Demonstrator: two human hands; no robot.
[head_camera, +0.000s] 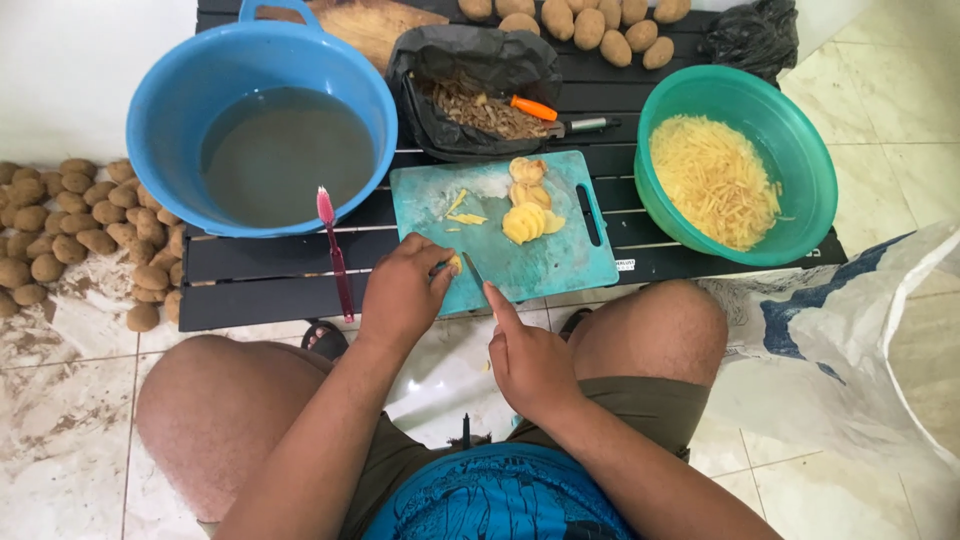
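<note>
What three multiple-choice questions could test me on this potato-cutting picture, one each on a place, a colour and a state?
1. Where does the toothbrush lie?
A. in the green bowl
B. on the dark slatted table, between the blue basin and the cutting board
C. on the floor tiles

2. What colour is the bowl that holds the cut potato strips?
A. green
B. red
C. white

3. What is the state of the blue basin?
A. turned upside down
B. full of whole potatoes
C. upright, holding murky water

Answers:
1 B: its pink head rests by the basin's rim and its handle runs along the table, left of the teal cutting board.
2 A: the strips fill the green bowl on the right.
3 C: grey water shows inside it, with no potatoes.
</note>
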